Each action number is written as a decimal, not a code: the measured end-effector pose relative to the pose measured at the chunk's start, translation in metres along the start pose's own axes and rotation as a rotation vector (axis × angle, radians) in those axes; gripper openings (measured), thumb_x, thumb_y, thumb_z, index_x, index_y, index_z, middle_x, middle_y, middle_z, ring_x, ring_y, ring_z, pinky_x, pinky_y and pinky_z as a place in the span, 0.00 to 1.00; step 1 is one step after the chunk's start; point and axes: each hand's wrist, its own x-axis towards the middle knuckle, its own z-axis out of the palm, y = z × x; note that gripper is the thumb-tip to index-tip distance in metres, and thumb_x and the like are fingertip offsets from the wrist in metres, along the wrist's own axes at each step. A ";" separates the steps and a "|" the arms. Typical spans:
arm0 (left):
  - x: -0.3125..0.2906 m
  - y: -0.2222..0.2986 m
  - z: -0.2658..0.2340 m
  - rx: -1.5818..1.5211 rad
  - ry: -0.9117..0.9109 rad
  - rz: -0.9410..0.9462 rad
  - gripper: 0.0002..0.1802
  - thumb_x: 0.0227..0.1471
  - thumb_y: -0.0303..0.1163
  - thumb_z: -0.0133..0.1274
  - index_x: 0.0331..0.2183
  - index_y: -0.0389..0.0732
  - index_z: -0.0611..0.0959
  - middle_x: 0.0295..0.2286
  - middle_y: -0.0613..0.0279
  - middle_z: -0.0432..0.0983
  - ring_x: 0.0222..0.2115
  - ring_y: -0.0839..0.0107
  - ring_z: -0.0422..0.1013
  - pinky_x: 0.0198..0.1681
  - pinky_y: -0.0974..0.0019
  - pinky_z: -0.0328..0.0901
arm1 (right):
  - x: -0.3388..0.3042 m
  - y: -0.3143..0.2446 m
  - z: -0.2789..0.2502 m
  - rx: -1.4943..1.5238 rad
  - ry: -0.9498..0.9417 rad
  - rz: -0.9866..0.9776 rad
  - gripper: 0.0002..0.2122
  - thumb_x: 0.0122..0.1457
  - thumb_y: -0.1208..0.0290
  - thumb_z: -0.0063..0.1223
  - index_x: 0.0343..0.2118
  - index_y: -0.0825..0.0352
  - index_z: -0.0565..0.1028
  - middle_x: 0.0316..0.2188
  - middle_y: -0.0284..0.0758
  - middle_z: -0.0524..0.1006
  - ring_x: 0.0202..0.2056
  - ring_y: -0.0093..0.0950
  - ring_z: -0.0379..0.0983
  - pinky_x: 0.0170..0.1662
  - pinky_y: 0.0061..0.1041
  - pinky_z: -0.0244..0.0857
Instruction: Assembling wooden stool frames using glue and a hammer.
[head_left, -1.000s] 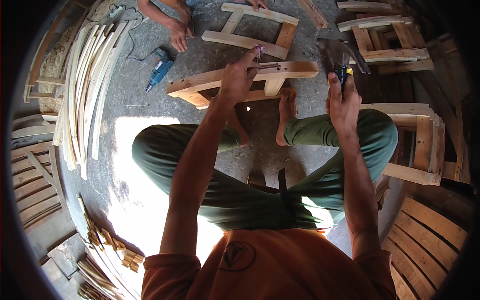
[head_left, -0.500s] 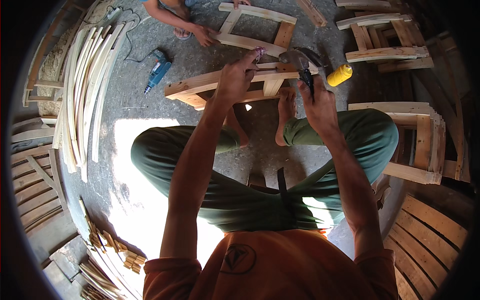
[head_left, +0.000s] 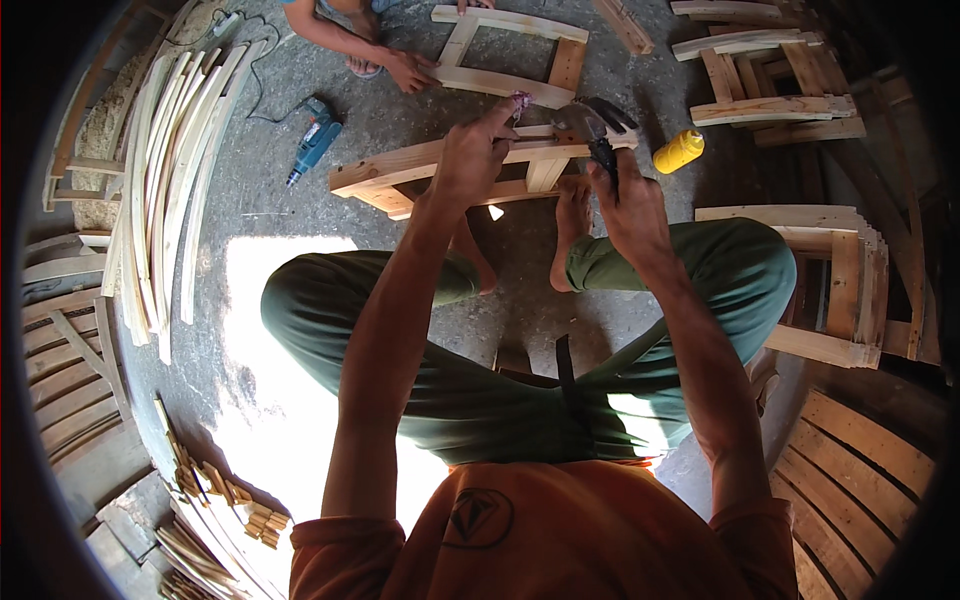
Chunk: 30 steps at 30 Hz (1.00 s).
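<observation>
In my right hand point(head_left: 632, 205) is a hammer point(head_left: 588, 122), gripped by its dark handle, with its metal head over the right end of a wooden frame point(head_left: 410, 163). This frame stands on the floor between my feet. My left hand point(head_left: 472, 158) rests at the frame's top rail, fingers curled and pressed together around something I cannot make out. At its fingertips shows a small crumpled purple-pink thing point(head_left: 521, 101). Just beyond lies a second wooden frame point(head_left: 567, 64), which a co-worker's hand point(head_left: 408, 70) touches at its left corner.
A blue power drill point(head_left: 315, 142) with a cord lies to the left, near a stack of curved wooden slats point(head_left: 178, 190). On the right are a yellow bottle point(head_left: 679, 151) and piled wooden frames point(head_left: 775, 108). More frames point(head_left: 845, 280) stand beside my right knee.
The hammer head has tilted and shifted slightly, and my right hand has moved a little left. My left hand stays in place. The co-worker's frame has slid slightly left.
</observation>
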 end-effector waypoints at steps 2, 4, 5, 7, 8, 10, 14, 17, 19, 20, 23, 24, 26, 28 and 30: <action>0.000 0.000 0.000 -0.020 0.008 0.024 0.33 0.49 0.16 0.56 0.58 0.43 0.72 0.35 0.51 0.83 0.36 0.58 0.80 0.40 0.62 0.73 | 0.000 -0.002 0.003 -0.020 -0.011 -0.008 0.14 0.65 0.62 0.49 0.41 0.70 0.68 0.20 0.54 0.76 0.26 0.57 0.75 0.27 0.53 0.68; 0.001 0.001 0.000 -0.017 0.007 0.020 0.33 0.49 0.16 0.56 0.58 0.42 0.72 0.35 0.51 0.83 0.36 0.58 0.80 0.40 0.62 0.73 | 0.001 -0.010 0.002 -0.074 -0.049 0.045 0.14 0.65 0.62 0.49 0.41 0.70 0.68 0.20 0.54 0.76 0.27 0.58 0.75 0.29 0.54 0.68; 0.002 0.000 0.000 -0.017 -0.002 -0.007 0.33 0.49 0.16 0.56 0.58 0.42 0.72 0.35 0.50 0.83 0.36 0.58 0.80 0.40 0.62 0.73 | 0.001 -0.016 0.000 -0.059 -0.052 0.009 0.14 0.65 0.62 0.49 0.41 0.70 0.68 0.20 0.54 0.76 0.27 0.58 0.75 0.29 0.54 0.68; 0.002 -0.001 0.000 -0.015 0.009 0.016 0.33 0.49 0.16 0.56 0.58 0.42 0.72 0.35 0.50 0.83 0.36 0.58 0.81 0.40 0.62 0.73 | 0.003 -0.030 -0.011 -0.121 -0.126 0.079 0.14 0.65 0.61 0.49 0.41 0.70 0.67 0.21 0.55 0.76 0.28 0.57 0.75 0.29 0.55 0.68; 0.003 -0.002 0.001 -0.008 -0.006 -0.011 0.33 0.49 0.16 0.56 0.57 0.42 0.72 0.35 0.50 0.83 0.36 0.58 0.81 0.40 0.62 0.73 | 0.004 -0.037 -0.019 -0.082 -0.030 -0.033 0.14 0.65 0.62 0.49 0.41 0.69 0.67 0.21 0.55 0.76 0.27 0.57 0.76 0.27 0.53 0.68; 0.001 -0.004 0.003 -0.026 0.026 0.026 0.32 0.49 0.16 0.56 0.57 0.42 0.73 0.34 0.50 0.83 0.35 0.58 0.81 0.40 0.62 0.73 | 0.003 -0.048 -0.041 -0.040 0.098 -0.080 0.14 0.66 0.62 0.50 0.40 0.69 0.67 0.19 0.50 0.76 0.24 0.50 0.77 0.23 0.45 0.68; 0.000 -0.008 0.008 -0.045 0.026 -0.002 0.32 0.48 0.15 0.56 0.56 0.42 0.74 0.33 0.50 0.83 0.35 0.56 0.80 0.39 0.61 0.73 | 0.004 -0.071 -0.055 0.515 0.474 -0.232 0.12 0.68 0.63 0.47 0.34 0.68 0.68 0.15 0.37 0.71 0.16 0.33 0.71 0.19 0.31 0.63; 0.001 -0.007 0.010 -0.018 0.073 0.054 0.32 0.48 0.16 0.55 0.56 0.42 0.74 0.33 0.50 0.82 0.35 0.54 0.80 0.39 0.59 0.73 | 0.011 -0.075 -0.030 -0.277 -0.011 -0.109 0.13 0.68 0.63 0.46 0.33 0.69 0.69 0.15 0.41 0.70 0.16 0.38 0.72 0.19 0.34 0.62; 0.002 -0.005 0.010 0.060 0.079 0.151 0.31 0.48 0.16 0.55 0.56 0.42 0.74 0.33 0.49 0.82 0.35 0.53 0.79 0.39 0.58 0.72 | 0.017 -0.072 -0.021 -0.023 0.059 -0.001 0.14 0.65 0.60 0.50 0.35 0.69 0.66 0.18 0.54 0.74 0.22 0.54 0.74 0.23 0.48 0.66; 0.005 -0.005 0.007 0.129 0.167 0.157 0.31 0.48 0.16 0.55 0.56 0.42 0.74 0.33 0.49 0.82 0.36 0.52 0.79 0.39 0.58 0.72 | 0.028 -0.067 -0.022 0.006 0.121 -0.158 0.14 0.65 0.60 0.50 0.35 0.69 0.66 0.18 0.54 0.74 0.22 0.54 0.74 0.23 0.48 0.66; 0.002 -0.003 0.005 0.018 0.121 0.030 0.30 0.49 0.18 0.55 0.56 0.42 0.74 0.33 0.49 0.82 0.36 0.51 0.79 0.40 0.58 0.72 | 0.020 -0.040 -0.036 0.088 0.260 -0.094 0.17 0.66 0.57 0.50 0.34 0.70 0.68 0.13 0.42 0.69 0.14 0.37 0.71 0.18 0.35 0.62; 0.003 -0.002 0.003 0.012 0.152 0.027 0.30 0.50 0.18 0.56 0.56 0.42 0.74 0.33 0.49 0.82 0.37 0.52 0.79 0.40 0.58 0.72 | 0.017 -0.029 -0.042 0.117 0.289 -0.090 0.18 0.66 0.56 0.50 0.33 0.70 0.68 0.13 0.39 0.69 0.13 0.32 0.70 0.18 0.32 0.62; 0.004 0.001 -0.007 -0.019 0.169 -0.074 0.29 0.51 0.20 0.56 0.56 0.42 0.74 0.35 0.49 0.82 0.37 0.55 0.79 0.41 0.60 0.72 | 0.010 -0.013 -0.050 0.153 0.342 -0.088 0.19 0.66 0.54 0.49 0.30 0.69 0.67 0.14 0.31 0.68 0.12 0.19 0.66 0.15 0.25 0.58; 0.012 0.005 -0.027 -0.014 0.174 0.002 0.28 0.52 0.21 0.57 0.56 0.42 0.74 0.35 0.49 0.82 0.36 0.56 0.80 0.41 0.61 0.72 | 0.005 -0.002 -0.050 0.242 0.293 0.023 0.19 0.66 0.55 0.50 0.29 0.68 0.67 0.13 0.30 0.68 0.12 0.19 0.66 0.15 0.24 0.58; 0.024 0.008 -0.060 0.115 0.175 0.103 0.28 0.52 0.22 0.57 0.56 0.41 0.74 0.35 0.49 0.82 0.35 0.59 0.80 0.40 0.63 0.72 | 0.003 0.003 -0.045 0.447 0.244 0.133 0.19 0.66 0.55 0.49 0.28 0.68 0.67 0.12 0.29 0.66 0.11 0.18 0.64 0.13 0.22 0.56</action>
